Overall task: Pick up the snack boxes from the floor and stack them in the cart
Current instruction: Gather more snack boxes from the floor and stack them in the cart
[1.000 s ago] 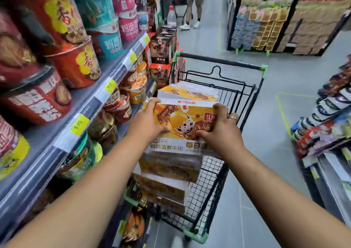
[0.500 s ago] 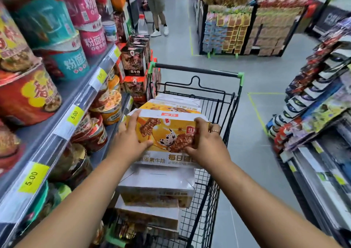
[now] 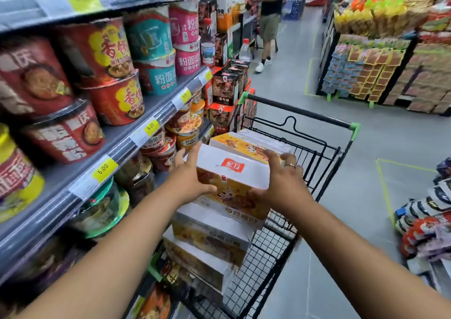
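Note:
A white and orange snack box [image 3: 234,172] sits on top of a stack of like boxes [image 3: 210,235] inside the black wire cart [image 3: 317,162]. My left hand [image 3: 190,174] presses its left side and my right hand [image 3: 280,179] holds its right side, a ring on one finger. Another orange box [image 3: 246,143] lies further back in the cart, at about the same height. The floor where boxes might lie is hidden behind the cart and my arms.
Shelves of instant noodle cups [image 3: 109,74] with yellow price tags run close along the left of the cart. A person [image 3: 268,21] stands further up the aisle. Snack displays [image 3: 380,69] stand at the right; packets [image 3: 429,221] crowd the near right. Grey floor [image 3: 353,196] lies right of the cart.
The top box has tipped, so its white face now shows upward instead of the orange printed face. My hands have shifted to its sides. The camera view has lifted.

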A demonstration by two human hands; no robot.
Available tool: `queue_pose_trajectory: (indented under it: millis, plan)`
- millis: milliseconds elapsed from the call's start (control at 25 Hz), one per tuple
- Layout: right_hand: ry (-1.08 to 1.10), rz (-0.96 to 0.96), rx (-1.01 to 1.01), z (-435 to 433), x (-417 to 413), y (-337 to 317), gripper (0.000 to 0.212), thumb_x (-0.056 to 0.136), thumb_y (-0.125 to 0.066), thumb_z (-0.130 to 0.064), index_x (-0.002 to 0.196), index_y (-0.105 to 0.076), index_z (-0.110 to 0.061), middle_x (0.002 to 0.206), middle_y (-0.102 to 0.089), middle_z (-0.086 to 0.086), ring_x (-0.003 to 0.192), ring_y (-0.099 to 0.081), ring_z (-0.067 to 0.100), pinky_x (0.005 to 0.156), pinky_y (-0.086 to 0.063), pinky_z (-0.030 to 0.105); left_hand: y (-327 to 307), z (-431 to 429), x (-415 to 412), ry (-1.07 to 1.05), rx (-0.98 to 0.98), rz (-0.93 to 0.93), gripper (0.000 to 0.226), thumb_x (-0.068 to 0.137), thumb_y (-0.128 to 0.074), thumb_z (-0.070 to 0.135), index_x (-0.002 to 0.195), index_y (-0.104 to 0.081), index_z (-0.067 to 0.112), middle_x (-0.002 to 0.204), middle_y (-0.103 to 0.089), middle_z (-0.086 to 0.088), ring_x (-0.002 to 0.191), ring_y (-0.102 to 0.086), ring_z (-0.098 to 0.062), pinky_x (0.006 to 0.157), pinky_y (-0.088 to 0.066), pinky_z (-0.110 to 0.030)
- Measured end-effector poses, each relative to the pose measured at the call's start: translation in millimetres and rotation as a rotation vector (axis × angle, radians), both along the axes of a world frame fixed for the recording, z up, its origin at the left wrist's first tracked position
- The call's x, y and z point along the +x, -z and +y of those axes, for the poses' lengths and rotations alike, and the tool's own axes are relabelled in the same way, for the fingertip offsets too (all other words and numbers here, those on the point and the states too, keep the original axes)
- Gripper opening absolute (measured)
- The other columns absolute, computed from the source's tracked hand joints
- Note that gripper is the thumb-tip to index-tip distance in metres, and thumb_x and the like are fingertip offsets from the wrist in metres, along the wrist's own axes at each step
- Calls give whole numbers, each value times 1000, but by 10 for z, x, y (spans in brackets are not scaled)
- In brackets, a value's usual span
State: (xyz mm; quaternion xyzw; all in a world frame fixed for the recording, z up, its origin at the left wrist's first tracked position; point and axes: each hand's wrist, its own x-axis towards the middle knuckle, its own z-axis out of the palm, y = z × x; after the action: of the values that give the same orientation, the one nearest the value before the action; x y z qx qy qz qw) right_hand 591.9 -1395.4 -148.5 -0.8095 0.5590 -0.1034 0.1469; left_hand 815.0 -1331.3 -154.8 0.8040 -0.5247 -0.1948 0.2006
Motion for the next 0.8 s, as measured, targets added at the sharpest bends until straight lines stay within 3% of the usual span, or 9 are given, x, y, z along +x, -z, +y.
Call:
queue_pose_trajectory:
  millis: [280,440,800]
  plan:
    - [-215,75,-2,182,102,-63,104,66,-75,-64,146,-16,-34,148,-21,16,131,-29,43,103,-37,50,-117,561,-284,-160,-23,39,114,73,-83,35,151,-1,43,159,9,-5,145,-18,-32,111,-30,-44]
    - [-317,12,-38,356,275,-230,95,71,-78,-50,145,-21,-32,146,-19,15,129,-27,42,97,-41,49,-248,947,-209,-227,-78,-20,116,71,-84,39,152,-2,41,159,1,-3,142,-25,-34,113,-33,-45]
    - [-646,-147,-63,1455,904,-823,100,69,-77,-56,146,-17,-35,146,-18,15,130,-27,41,101,-38,49,-929,2505,-199,-388,-230,-141,114,68,-86,38,151,-7,42,156,-12,1,142,-27,-24,114,-30,-39]
